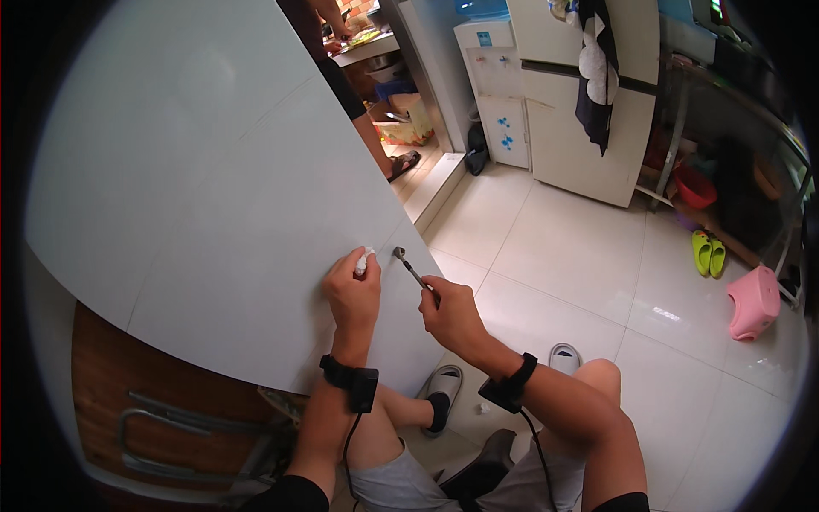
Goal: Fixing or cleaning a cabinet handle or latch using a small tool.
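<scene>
My left hand (pixel 350 288) is closed on a crumpled white piece, perhaps tissue (pixel 365 260), with part of it standing out above the fingers. To its right, my right hand (pixel 452 317) grips the near end of a slim metal tool (pixel 411 268). The tool has a small rounded head and a dark neck; its head points up and left toward the white piece, with a gap between them. Both hands are over the right part of a broad white surface (pixel 213 162). I cannot tell whether the tool's head touches that surface.
A person's leg (pixel 371 141) shows in a doorway beyond the surface's right edge. Farther back are a water dispenser (pixel 499 102) and a fridge (pixel 580 145). A pink stool (pixel 753 303) and yellow-green shoes (pixel 708 254) are on the right. A metal tube frame (pixel 162 427) is at lower left.
</scene>
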Available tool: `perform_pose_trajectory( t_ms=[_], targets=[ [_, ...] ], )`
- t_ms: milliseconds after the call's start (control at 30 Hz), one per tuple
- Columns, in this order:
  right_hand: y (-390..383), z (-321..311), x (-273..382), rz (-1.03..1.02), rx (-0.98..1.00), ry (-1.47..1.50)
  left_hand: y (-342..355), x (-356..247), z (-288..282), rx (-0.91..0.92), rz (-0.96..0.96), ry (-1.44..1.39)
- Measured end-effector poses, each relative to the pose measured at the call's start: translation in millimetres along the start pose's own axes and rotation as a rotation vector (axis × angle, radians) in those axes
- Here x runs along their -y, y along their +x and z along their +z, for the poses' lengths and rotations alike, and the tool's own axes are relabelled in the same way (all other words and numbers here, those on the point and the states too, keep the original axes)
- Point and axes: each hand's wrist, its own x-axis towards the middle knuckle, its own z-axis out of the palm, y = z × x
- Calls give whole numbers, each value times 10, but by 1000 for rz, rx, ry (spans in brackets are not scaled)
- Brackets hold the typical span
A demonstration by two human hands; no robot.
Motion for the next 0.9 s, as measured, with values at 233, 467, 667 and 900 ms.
perform_pose_trajectory(
  t_ms=[233,467,667,900],
  targets=[
    [139,-45,221,228,-14,78,-83,75,7,84,-79,49],
    [310,-117,222,159,-79,68,-36,56,9,88,-224,-77],
    [222,-169,205,17,-107,108,-215,-13,215,270,-137,3],
    [451,-323,214,-242,-83,-6,-168,247,345,432,-105,150]
  ],
)
